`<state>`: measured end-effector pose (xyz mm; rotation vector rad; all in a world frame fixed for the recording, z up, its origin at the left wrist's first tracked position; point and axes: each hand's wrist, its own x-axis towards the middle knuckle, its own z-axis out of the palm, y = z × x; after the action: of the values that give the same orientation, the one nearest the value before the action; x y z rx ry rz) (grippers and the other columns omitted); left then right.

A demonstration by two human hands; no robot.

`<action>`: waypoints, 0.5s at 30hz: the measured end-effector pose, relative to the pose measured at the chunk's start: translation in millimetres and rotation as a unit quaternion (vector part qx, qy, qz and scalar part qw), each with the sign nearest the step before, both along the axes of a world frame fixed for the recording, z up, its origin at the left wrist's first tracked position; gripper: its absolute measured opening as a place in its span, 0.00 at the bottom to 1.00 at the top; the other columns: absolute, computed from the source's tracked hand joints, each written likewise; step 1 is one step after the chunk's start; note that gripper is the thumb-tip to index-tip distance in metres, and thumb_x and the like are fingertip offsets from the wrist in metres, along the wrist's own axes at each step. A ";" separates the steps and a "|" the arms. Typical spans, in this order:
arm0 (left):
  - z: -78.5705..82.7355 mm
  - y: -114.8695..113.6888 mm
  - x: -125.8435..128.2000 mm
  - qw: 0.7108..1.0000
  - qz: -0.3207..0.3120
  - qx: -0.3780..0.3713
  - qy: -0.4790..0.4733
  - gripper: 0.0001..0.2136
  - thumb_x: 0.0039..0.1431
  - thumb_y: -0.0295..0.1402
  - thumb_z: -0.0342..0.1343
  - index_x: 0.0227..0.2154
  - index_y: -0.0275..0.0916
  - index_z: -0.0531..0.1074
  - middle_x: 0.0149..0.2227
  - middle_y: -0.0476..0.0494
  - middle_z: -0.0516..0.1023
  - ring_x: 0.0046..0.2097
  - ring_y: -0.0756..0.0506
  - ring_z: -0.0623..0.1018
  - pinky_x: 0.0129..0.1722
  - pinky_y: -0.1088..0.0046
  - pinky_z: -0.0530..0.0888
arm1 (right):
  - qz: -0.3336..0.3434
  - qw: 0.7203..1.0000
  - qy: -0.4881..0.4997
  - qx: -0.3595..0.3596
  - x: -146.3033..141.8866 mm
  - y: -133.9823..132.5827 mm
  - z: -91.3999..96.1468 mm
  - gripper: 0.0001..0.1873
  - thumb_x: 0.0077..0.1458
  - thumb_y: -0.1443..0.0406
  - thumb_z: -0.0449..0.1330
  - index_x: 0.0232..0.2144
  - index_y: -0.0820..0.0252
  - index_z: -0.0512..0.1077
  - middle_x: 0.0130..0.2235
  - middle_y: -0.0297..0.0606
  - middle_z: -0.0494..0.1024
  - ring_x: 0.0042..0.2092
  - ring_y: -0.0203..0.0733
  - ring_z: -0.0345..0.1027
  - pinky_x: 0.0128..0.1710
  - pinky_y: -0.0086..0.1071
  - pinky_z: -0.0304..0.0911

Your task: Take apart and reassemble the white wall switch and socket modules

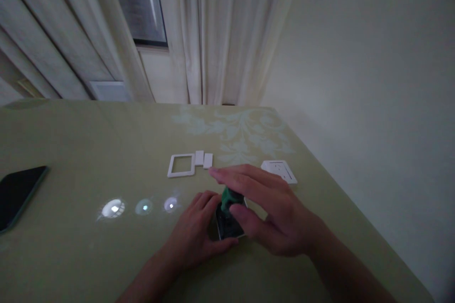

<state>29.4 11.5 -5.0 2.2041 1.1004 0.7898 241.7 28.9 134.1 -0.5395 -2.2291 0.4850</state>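
My left hand point(195, 229) is closed around the left side of a wall switch body point(229, 228), a square dark piece with a thin pale edge, lying on the table. Over it, my right hand point(273, 203) holds a green-handled screwdriver point(226, 202) between thumb and fingers. The screwdriver stands nearly upright on the switch body; its tip is hidden. Just beyond my hands lie a white square frame point(170, 165) and two small white switch rockers point(199, 158) point(208, 161). Right of these, a white socket panel point(280, 170) is partly covered by my right hand.
A dark phone point(17, 194) lies at the left of the greenish table point(88, 151). The table's right edge runs along a pale wall point(373, 104). Curtains point(227, 33) and a window point(138, 0) stand behind the far edge. Lamp reflections shine on the tabletop.
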 end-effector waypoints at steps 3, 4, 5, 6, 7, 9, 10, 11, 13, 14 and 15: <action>-2.3 0.3 0.6 1.000 0.001 0.007 0.002 0.30 0.56 0.42 0.71 0.59 0.52 0.66 0.59 0.40 0.77 0.59 0.27 0.77 0.57 0.42 0.79 | 0.012 1.000 -0.014 -0.002 0.5 -1.6 3.1 0.24 0.74 0.70 0.54 0.68 0.63 0.68 0.59 0.47 0.80 0.58 0.43 0.76 0.59 0.38 0.73; -3.6 0.5 0.8 1.000 0.002 0.010 0.003 0.33 0.57 0.42 0.71 0.62 0.53 0.65 0.62 0.39 0.75 0.61 0.26 0.75 0.59 0.41 0.78 | 0.010 1.000 -0.013 0.009 0.0 -1.4 2.7 0.22 0.74 0.69 0.56 0.66 0.62 0.71 0.57 0.46 0.82 0.56 0.43 0.77 0.57 0.37 0.74; -5.0 0.7 1.0 1.000 0.003 0.013 0.004 0.35 0.56 0.43 0.72 0.64 0.53 0.63 0.65 0.39 0.74 0.64 0.25 0.74 0.60 0.41 0.77 | 0.008 1.000 -0.011 0.020 -0.9 -0.9 1.7 0.20 0.74 0.69 0.58 0.64 0.61 0.73 0.55 0.45 0.82 0.54 0.42 0.78 0.55 0.36 0.74; -6.1 0.9 1.2 1.000 0.004 0.015 0.005 0.37 0.56 0.43 0.72 0.66 0.53 0.61 0.66 0.38 0.72 0.65 0.25 0.73 0.60 0.41 0.77 | 0.006 1.000 -0.007 0.029 -2.0 -0.3 0.4 0.18 0.73 0.68 0.59 0.62 0.61 0.75 0.54 0.44 0.83 0.53 0.42 0.78 0.55 0.35 0.74; -6.9 1.0 1.4 1.000 0.006 0.017 0.006 0.38 0.56 0.43 0.72 0.66 0.52 0.61 0.67 0.38 0.72 0.66 0.24 0.72 0.60 0.41 0.77 | 0.008 0.999 -0.002 0.034 -3.1 0.3 -0.9 0.17 0.74 0.68 0.60 0.61 0.62 0.75 0.54 0.44 0.83 0.53 0.42 0.78 0.55 0.35 0.74; -7.1 1.0 1.6 1.000 0.013 0.022 0.007 0.34 0.56 0.43 0.72 0.63 0.52 0.65 0.63 0.39 0.75 0.63 0.25 0.75 0.59 0.42 0.79 | 0.016 0.999 0.004 0.029 -5.0 1.1 -2.8 0.18 0.75 0.68 0.58 0.63 0.62 0.72 0.56 0.45 0.83 0.56 0.41 0.77 0.58 0.35 0.73; -6.7 1.0 1.7 1.000 0.016 0.022 0.007 0.31 0.56 0.43 0.72 0.61 0.52 0.67 0.60 0.40 0.77 0.60 0.26 0.77 0.57 0.43 0.79 | 0.015 1.000 0.002 0.022 -5.5 1.2 -3.2 0.19 0.75 0.68 0.57 0.64 0.62 0.71 0.56 0.45 0.82 0.58 0.41 0.77 0.59 0.35 0.72; -6.1 0.8 1.8 1.000 0.017 0.021 0.009 0.29 0.56 0.43 0.71 0.58 0.51 0.69 0.57 0.41 0.79 0.58 0.27 0.78 0.57 0.43 0.80 | 0.010 1.000 -0.001 0.014 -5.6 1.2 -3.1 0.19 0.75 0.68 0.57 0.65 0.62 0.70 0.57 0.45 0.82 0.58 0.41 0.76 0.60 0.36 0.72; -5.3 0.7 1.8 1.000 0.016 0.020 0.012 0.27 0.56 0.44 0.72 0.56 0.51 0.70 0.55 0.42 0.80 0.57 0.28 0.79 0.57 0.44 0.80 | -0.009 1.000 -0.015 0.004 -4.5 0.5 -1.4 0.20 0.74 0.66 0.59 0.65 0.61 0.71 0.55 0.45 0.82 0.57 0.42 0.76 0.59 0.36 0.72; -5.3 0.7 1.7 1.000 0.016 0.021 0.012 0.27 0.56 0.45 0.72 0.56 0.51 0.70 0.56 0.41 0.80 0.58 0.28 0.79 0.58 0.44 0.79 | -0.017 1.000 -0.025 0.001 -3.5 -0.1 0.2 0.19 0.74 0.66 0.60 0.64 0.60 0.72 0.55 0.44 0.82 0.56 0.42 0.77 0.57 0.36 0.73; -5.7 0.7 1.6 1.000 0.017 0.024 0.011 0.28 0.56 0.46 0.72 0.57 0.50 0.70 0.58 0.40 0.79 0.59 0.27 0.78 0.59 0.43 0.79 | -0.019 0.999 -0.034 -0.003 -2.1 -0.9 2.2 0.19 0.74 0.66 0.59 0.64 0.59 0.72 0.54 0.44 0.81 0.55 0.42 0.77 0.57 0.35 0.73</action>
<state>31.0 12.2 -10.7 2.2447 1.1439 0.8153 239.5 28.0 136.2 -0.6079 -2.2795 0.4604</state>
